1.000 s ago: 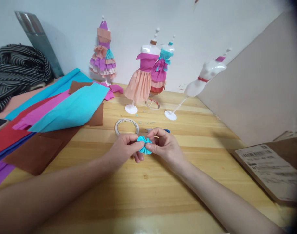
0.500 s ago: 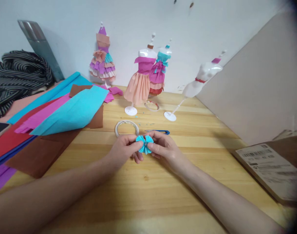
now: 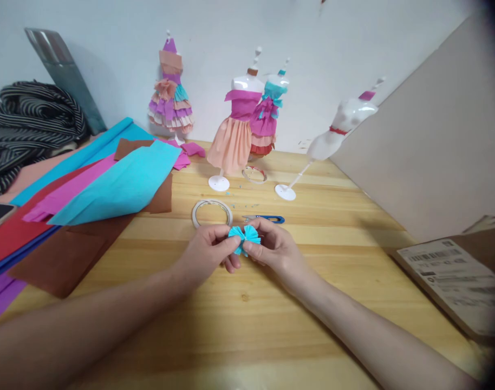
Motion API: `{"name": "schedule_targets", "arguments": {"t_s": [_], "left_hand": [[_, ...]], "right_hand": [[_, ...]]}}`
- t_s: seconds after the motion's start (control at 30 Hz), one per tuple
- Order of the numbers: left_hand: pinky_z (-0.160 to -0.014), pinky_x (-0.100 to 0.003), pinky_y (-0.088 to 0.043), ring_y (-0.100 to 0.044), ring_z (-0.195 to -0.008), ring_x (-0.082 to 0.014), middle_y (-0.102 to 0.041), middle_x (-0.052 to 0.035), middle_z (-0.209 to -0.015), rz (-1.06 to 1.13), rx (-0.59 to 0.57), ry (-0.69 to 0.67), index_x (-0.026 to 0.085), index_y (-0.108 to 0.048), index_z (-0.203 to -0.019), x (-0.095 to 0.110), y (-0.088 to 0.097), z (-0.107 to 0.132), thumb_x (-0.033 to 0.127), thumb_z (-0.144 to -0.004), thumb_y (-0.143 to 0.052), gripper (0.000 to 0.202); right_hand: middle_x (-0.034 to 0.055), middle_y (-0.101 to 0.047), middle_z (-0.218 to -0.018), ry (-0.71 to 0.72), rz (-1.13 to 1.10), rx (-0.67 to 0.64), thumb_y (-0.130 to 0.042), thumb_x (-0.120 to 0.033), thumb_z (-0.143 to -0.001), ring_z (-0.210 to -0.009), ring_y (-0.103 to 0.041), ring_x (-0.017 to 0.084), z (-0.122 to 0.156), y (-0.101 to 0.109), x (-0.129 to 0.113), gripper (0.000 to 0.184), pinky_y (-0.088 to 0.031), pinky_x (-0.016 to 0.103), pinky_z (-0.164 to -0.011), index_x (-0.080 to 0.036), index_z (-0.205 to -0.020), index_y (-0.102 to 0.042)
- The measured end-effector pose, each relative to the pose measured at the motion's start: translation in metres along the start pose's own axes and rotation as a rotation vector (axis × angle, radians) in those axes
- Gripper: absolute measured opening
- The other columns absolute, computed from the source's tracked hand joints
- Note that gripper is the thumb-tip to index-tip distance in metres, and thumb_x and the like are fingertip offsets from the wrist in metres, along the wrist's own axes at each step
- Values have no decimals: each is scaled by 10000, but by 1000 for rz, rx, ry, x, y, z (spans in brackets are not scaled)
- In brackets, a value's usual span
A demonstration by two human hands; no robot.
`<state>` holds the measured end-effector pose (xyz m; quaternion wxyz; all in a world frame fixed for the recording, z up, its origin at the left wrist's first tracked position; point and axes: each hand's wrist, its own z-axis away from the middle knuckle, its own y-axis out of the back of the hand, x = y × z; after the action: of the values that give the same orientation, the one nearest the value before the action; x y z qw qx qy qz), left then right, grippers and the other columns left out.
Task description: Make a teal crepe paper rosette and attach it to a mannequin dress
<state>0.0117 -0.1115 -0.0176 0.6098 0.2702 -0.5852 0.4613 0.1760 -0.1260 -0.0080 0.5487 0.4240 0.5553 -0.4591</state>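
A small turquoise pleated paper bow (image 3: 251,234) is held between my two hands above the wooden table. My left hand (image 3: 210,246) pinches its left side between thumb and fingers. My right hand (image 3: 274,245) grips the other side, its thumb pressed near the gathered middle. Just beyond the hands lie a roll of white double-sided tape (image 3: 195,214) and blue thread snips (image 3: 274,219). Tiny turquoise scraps are scattered behind them.
Three mannequins in paper dresses (image 3: 230,143) and a bare one (image 3: 326,143) stand at the back. Coloured crepe paper sheets (image 3: 121,184) and a striped cloth (image 3: 36,119) lie on the left. A cardboard box (image 3: 454,281) sits at the right.
My right thumb has moved in towards the bow's middle, and more of the bow's right fan shows. The whole view has shifted slightly.
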Motion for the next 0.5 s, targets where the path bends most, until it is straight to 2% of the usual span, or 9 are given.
{"name": "schedule_targets", "arguments": {"t_s": [0.2, 0.37, 0.5], "left_hand": [[-462, -195, -477, -560, -445, -88, -605, 11, -512, -38, -16, -21, 140, -603, -678, -2, 1, 1, 399, -736, -655, 271], [-465, -195, -484, -574, -462, -91, -612, 10, -528, -39, -39, -30, 138, -604, -704, -2, 0, 1, 416, -750, -647, 285], [-451, -192, -470, -565, -441, -89, -619, 9, -521, -29, -24, -6, 142, -598, -718, -1, 1, 0, 428, -739, -648, 292]], "right_hand": [[-58, -519, -606, -117, -106, 65, -855, -417, -612, -480, -388, 57, 1, -2, -2, 398, -239, 204, -428, -183, -755, -566], [-64, -517, -591, -199, -180, 122, -881, -408, -548, -457, -401, 47, 2, -5, -4, 442, -211, 188, -415, -180, -746, -559], [-72, -505, -571, -200, -218, 151, -884, -382, -534, -450, -374, 43, 2, -6, -3, 441, -202, 183, -418, -187, -759, -559]]}}
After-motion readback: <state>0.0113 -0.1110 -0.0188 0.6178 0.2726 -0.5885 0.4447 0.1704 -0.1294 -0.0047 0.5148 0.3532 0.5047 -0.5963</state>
